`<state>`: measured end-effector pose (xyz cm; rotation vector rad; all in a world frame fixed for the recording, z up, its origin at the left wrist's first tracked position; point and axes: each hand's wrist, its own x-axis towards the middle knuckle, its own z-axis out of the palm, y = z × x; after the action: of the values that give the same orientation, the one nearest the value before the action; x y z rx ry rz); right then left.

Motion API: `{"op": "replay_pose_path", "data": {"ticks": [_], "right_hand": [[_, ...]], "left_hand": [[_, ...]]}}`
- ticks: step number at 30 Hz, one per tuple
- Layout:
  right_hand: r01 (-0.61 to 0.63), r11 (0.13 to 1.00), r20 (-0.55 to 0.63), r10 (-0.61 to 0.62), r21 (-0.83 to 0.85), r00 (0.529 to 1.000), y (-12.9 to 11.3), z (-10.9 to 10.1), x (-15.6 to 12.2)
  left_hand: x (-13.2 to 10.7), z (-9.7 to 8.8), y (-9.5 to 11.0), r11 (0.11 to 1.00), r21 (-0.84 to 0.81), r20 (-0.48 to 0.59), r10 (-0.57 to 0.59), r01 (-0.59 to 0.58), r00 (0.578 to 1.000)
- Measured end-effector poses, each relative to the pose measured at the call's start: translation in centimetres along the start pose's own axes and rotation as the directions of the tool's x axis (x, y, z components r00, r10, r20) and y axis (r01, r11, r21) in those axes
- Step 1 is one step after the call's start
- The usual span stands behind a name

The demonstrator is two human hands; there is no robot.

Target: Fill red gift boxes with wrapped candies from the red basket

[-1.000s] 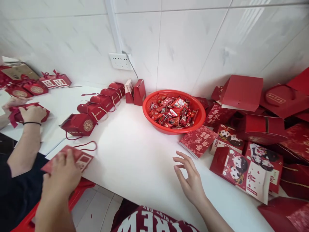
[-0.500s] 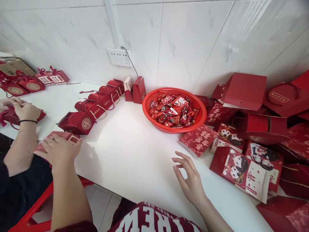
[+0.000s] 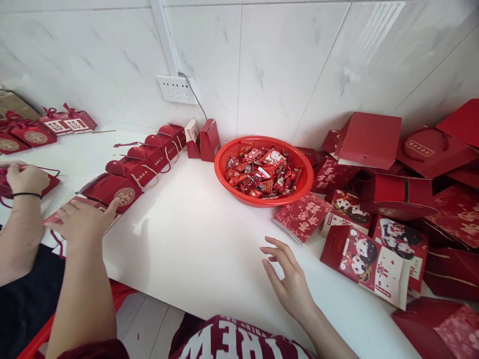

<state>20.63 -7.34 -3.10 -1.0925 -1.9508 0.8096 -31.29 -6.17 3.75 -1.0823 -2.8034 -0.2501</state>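
My left hand lies palm down on a flat red gift box at the left edge of the white table, fingers spread over it, beside a folded red box with a gold medallion. My right hand hovers open above the bare tabletop, fingers apart and slightly curled, holding nothing. It is nearest a stack of flat red patterned boxes and a cartoon-printed box.
A red basket of wrapped candies sits against the tiled wall. A row of folded red boxes runs back toward a wall socket. A heap of red bags fills the right. Another person's hand works at far left.
My left hand has carried the flat red box up from the table's edge and set it down beside the medallion box. My right hand has barely moved.
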Motion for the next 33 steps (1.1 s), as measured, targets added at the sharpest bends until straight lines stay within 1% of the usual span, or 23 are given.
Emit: {"op": "replay_pose_path", "data": {"ticks": [1, 3, 7, 12, 16, 20, 23, 25, 26, 30, 33], "right_hand": [[-0.001, 1.000, 0.000, 0.001, 0.001, 1.000, 0.0, 0.0, 0.0], [-0.002, 1.000, 0.003, 0.002, 0.000, 1.000, 0.1, 0.0, 0.0], [-0.010, 1.000, 0.007, 0.010, -0.008, 1.000, 0.1, -0.1, 0.1], [-0.023, 1.000, -0.006, 0.023, -0.015, 1.000, 0.1, -0.2, 0.2], [-0.029, 0.999, 0.009, 0.029, -0.026, 1.000, 0.1, -0.2, 0.3], [-0.034, 0.999, 0.020, 0.034, -0.034, 0.999, 0.1, -0.2, 0.3], [-0.036, 0.999, 0.023, 0.037, -0.036, 0.999, 0.0, -0.1, 0.4], [-0.028, 0.999, 0.022, 0.029, -0.036, 0.999, 0.0, -0.1, 0.4], [-0.024, 0.999, 0.022, 0.025, -0.037, 0.999, -0.1, -0.1, 0.4], [-0.011, 0.999, 0.028, 0.013, -0.045, 1.000, -0.3, -0.1, 0.4], [-0.004, 0.999, 0.013, 0.005, -0.038, 1.000, -0.4, -0.3, 0.6]], "left_hand": [[0.0, 0.2, 0.3, 0.999, 0.007, -0.057, -0.044, 0.044, 0.997], [0.0, 0.6, 0.8, 0.989, 0.022, -0.153, -0.139, 0.144, 0.978], [-0.3, 1.3, 0.4, 0.991, 0.026, -0.174, -0.122, 0.129, 0.977], [-0.5, 1.6, -0.7, 0.978, 0.058, -0.216, -0.186, 0.202, 0.959], [-0.3, 1.3, -1.2, 0.986, 0.069, -0.219, -0.136, 0.154, 0.966], [-0.2, 1.1, -1.3, 0.995, 0.100, -0.219, -0.007, 0.030, 0.976], [-0.2, 1.5, -0.8, 0.996, 0.073, -0.262, 0.068, -0.050, 0.963], [0.0, 1.8, -0.4, 0.997, 0.044, -0.298, 0.077, -0.066, 0.951], [0.1, 1.8, -0.2, 0.997, 0.036, -0.299, 0.077, -0.070, 0.951], [0.9, 1.6, -0.1, 0.998, 0.032, -0.246, 0.052, -0.045, 0.968], [1.7, 1.4, -0.2, 0.998, 0.048, -0.195, -0.018, 0.028, 0.981]]}}
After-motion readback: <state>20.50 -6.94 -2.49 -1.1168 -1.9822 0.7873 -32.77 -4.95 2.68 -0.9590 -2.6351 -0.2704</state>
